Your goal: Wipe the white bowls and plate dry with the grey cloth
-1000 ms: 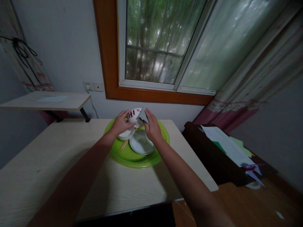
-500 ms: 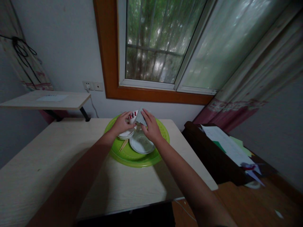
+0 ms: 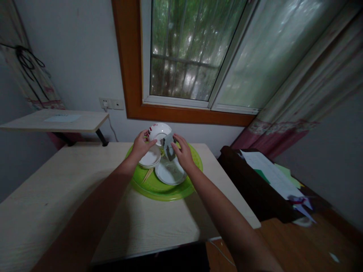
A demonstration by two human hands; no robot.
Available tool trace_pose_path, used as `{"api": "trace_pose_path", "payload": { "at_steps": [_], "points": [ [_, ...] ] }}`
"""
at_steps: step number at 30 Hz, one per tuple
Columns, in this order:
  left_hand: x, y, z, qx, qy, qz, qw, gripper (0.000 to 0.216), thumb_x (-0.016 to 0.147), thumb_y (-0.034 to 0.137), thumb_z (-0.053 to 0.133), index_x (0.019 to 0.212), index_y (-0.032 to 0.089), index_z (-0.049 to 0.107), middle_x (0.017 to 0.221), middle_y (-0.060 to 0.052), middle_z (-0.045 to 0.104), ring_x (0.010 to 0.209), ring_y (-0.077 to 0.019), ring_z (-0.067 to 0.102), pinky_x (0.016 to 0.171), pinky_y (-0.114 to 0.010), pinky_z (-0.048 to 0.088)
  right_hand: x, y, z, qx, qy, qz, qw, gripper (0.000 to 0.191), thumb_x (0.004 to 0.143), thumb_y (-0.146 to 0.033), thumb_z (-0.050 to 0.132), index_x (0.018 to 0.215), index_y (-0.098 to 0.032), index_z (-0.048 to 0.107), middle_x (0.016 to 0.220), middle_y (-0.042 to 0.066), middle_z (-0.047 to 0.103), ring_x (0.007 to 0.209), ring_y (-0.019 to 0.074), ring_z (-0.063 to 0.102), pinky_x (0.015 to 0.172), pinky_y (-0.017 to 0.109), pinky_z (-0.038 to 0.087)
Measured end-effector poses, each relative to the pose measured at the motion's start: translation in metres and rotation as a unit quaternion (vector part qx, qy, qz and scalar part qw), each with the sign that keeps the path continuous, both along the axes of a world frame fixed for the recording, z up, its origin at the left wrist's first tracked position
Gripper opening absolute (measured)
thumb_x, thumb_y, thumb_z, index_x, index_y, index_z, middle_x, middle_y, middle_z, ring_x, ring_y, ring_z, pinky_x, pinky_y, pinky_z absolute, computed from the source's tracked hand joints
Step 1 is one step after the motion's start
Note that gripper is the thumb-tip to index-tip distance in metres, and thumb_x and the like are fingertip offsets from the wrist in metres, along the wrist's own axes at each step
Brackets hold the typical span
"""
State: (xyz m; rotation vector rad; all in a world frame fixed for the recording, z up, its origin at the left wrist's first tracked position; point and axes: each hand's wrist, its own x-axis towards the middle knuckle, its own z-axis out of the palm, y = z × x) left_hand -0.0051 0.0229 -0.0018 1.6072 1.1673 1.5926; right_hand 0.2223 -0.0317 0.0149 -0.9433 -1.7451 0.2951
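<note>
Since that round white china bowl [image 3: 160, 131] looks slippery, your left hand [image 3: 140, 146] clamps its side, right hand [image 3: 184, 153] limp grey cloth [image 3: 169, 146].

A bowl [image 3: 158, 131] is being held left of a cloth [image 3: 169, 150]; on a tray [image 3: 159, 192], stacked dishes [image 3: 149, 156] are sitting left of a plate [image 3: 170, 176].

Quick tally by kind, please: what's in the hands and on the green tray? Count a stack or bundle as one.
Patterned bowl, in the left hand: 1
Grey cloth, in the right hand: 1
Stack of white dishes: 1
White plate: 1 visible
Chopstick bundle: 1
Total: 5
</note>
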Motion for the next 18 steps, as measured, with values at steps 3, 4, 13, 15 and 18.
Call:
{"api": "trace_pose_path", "payload": {
  "at_steps": [3,4,13,15,18],
  "points": [
    [0.001,-0.003,0.001,-0.005,0.006,-0.012,1.000,0.073,0.070,0.040,0.084,0.134,0.015,0.057,0.137,-0.019,0.063,0.104,-0.0246,0.071,0.091,-0.041,0.060,-0.002,0.006,-0.006,-0.029,0.039,-0.007,0.999,0.058,0.094,-0.058,0.062,0.140,-0.022,0.059,0.144,0.015,0.060,0.134,0.0284,0.057,0.116,0.049,0.046],
    [0.002,-0.005,0.002,-0.007,0.012,-0.020,1.000,0.074,0.069,0.040,0.084,0.134,0.015,0.057,0.137,-0.019,0.063,0.104,-0.0249,0.071,0.091,-0.041,0.060,-0.003,0.008,-0.008,-0.044,0.051,-0.009,0.998,0.063,0.092,-0.059,0.064,0.142,-0.022,0.057,0.145,0.015,0.059,0.133,0.0291,0.057,0.114,0.049,0.047],
    [0.006,-0.007,-0.008,-0.019,0.041,-0.099,0.994,0.081,0.068,0.039,0.085,0.139,0.020,0.052,0.135,-0.016,0.065,0.103,-0.0244,0.072,0.086,-0.038,0.061,-0.001,0.013,-0.014,-0.099,0.099,-0.027,0.990,0.080,0.082,-0.056,0.076,0.150,-0.022,0.048,0.146,0.014,0.059,0.132,0.0307,0.058,0.114,0.051,0.047],
    [0.006,-0.005,-0.011,-0.001,0.047,-0.110,0.993,0.082,0.069,0.037,0.084,0.142,0.020,0.051,0.135,-0.016,0.065,0.106,-0.0248,0.071,0.087,-0.038,0.062,0.000,0.014,-0.015,-0.082,0.093,-0.032,0.992,0.080,0.082,-0.054,0.077,0.148,-0.021,0.049,0.147,0.016,0.059,0.133,0.0310,0.058,0.114,0.051,0.046],
    [0.006,-0.003,-0.014,0.017,0.068,-0.109,0.992,0.083,0.071,0.036,0.083,0.145,0.020,0.049,0.139,-0.017,0.061,0.106,-0.0241,0.071,0.086,-0.037,0.062,0.002,0.013,-0.014,-0.062,0.077,-0.038,0.994,0.079,0.083,-0.054,0.076,0.148,-0.019,0.048,0.147,0.017,0.058,0.133,0.0316,0.057,0.114,0.052,0.046]
  ]
}}
